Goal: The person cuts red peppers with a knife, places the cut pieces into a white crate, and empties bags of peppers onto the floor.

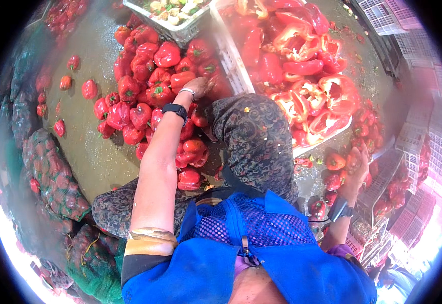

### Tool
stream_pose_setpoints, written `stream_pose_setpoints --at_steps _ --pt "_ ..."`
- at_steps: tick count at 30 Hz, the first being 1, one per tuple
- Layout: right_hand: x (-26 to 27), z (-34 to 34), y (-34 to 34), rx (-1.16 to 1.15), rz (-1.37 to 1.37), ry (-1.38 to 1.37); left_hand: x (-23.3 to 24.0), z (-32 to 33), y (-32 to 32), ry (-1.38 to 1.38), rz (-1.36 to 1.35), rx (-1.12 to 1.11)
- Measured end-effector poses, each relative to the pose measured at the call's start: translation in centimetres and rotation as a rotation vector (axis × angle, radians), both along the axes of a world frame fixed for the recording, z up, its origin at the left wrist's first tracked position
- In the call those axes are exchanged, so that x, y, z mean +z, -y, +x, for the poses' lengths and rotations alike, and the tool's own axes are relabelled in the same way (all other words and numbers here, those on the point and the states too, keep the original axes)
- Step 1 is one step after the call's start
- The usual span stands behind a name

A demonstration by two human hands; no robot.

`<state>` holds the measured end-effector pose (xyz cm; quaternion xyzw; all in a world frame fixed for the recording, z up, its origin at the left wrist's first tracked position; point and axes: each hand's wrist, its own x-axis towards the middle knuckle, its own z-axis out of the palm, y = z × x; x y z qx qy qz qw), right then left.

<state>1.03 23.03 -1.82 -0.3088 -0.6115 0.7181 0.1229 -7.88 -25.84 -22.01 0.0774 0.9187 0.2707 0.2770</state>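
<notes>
My left hand [202,87] reaches into a heap of whole red bell peppers [141,91] on the wet floor, in front of my folded legs. Its fingers are by a blurred pepper [219,89]; whether they grip it I cannot tell. Out to my right side, my right hand [355,165] is raised beside a few whole peppers [334,161], its palm turned partly toward them, with nothing plainly held. Between the hands, a white plastic crate [236,64] is filled with cut-open red pepper pieces [304,68].
A basket [187,32] of pale pepper cores stands beyond the heap. Filled mesh sacks [54,171] line the left. Stacked plastic crates [414,140] stand at the right, with more peppers [367,125] nearby. Several loose peppers [89,89] lie left of the heap.
</notes>
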Motion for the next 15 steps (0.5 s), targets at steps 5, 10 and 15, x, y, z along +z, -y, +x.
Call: stream_pose_setpoints --at_steps 5,10,15 --pt "1.2 -0.3 2.5 0.123 0.170 0.009 1.1 0.6 -1.2 -0.012 -0.127 0.227" --pt "3.6 -0.8 6.2 0.360 0.240 0.056 7.7 2.6 -0.9 0.037 0.171 0.633" --pt "4.7 -1.8 11.6 0.678 0.346 0.144 18.7 3.8 -2.3 -0.193 0.617 0.973"
